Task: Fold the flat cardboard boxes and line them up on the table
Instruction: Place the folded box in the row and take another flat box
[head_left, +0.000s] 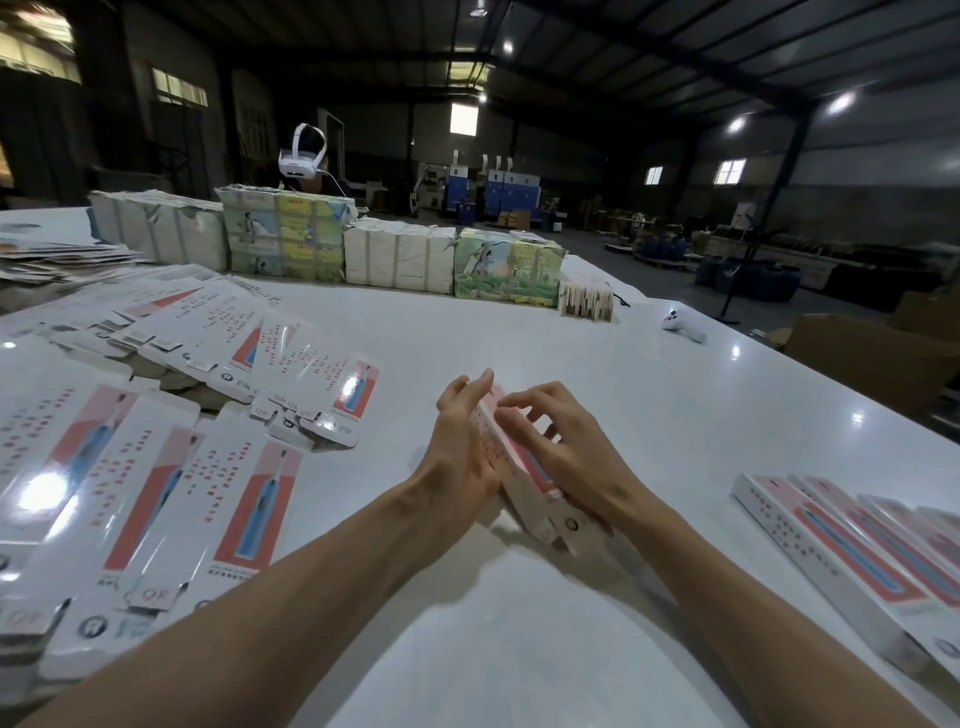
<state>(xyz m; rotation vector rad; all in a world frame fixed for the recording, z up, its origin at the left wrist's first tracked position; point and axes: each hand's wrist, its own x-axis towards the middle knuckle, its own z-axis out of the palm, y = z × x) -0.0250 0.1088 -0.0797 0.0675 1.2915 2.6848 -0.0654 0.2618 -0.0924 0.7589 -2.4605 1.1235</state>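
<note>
A long white and pink cardboard box lies between my hands at the table's middle, partly opened, its end flaps loose toward me. My left hand presses flat against its left side with straight fingers. My right hand rests on top, fingers curled over the upper face. Piles of flat boxes cover the table's left side. Several folded boxes lie side by side in a row at the right.
Wrapped bundles of printed cartons stand along the far edge of the white table. A white controller lies at the far right. A person wearing a white headset stands behind the bundles. Brown cardboard sits beyond the right edge.
</note>
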